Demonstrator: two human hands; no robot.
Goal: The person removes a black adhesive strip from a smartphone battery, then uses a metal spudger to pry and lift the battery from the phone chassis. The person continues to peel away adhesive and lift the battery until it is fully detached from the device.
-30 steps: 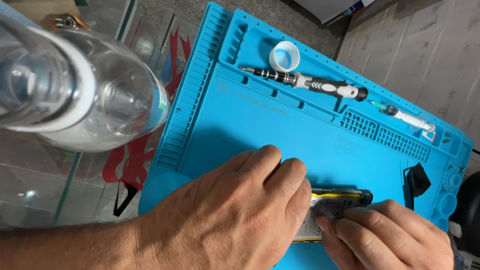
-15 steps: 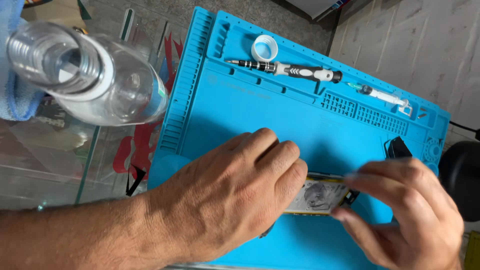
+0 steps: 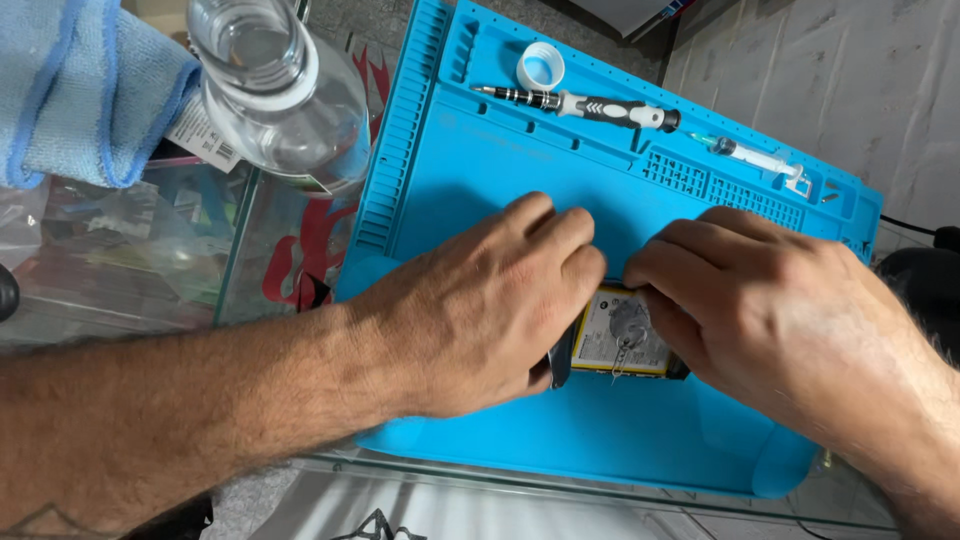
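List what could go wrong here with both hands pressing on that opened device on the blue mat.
1. The left hand and right hand both bear on the small opened device; hard pressure might bend or crack it.
2. The open clear bottle stands just off the blue mat; a knock may spill it.
3. The syringe lies near the right hand and could get bumped.

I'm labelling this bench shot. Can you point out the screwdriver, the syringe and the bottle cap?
screwdriver (image 3: 590, 104): head view, on the middle of its black and grey handle.
syringe (image 3: 757, 157): head view, on its clear barrel.
bottle cap (image 3: 540, 68): head view, on its white rim.
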